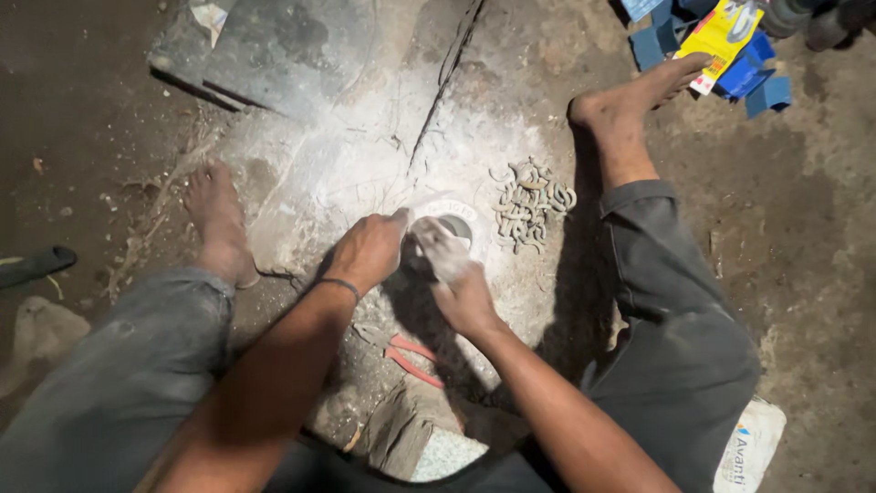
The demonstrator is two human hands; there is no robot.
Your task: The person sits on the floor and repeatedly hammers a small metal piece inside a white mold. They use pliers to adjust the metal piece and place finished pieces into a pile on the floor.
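Two hands meet at the round white-dusted mould (444,230) on the floor: your left hand (368,250) curls on its rim, your right hand (453,270) cups powder over it; beyond the mould, far right, lie blue boxes (753,68) under a yellow packet (721,34)

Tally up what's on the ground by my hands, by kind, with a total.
Round rings under the hands: 1
Piles of small curved metal pieces: 1 (pieces too many to count)
Pliers with red handles: 1
Grey slabs: 1
Total: 4
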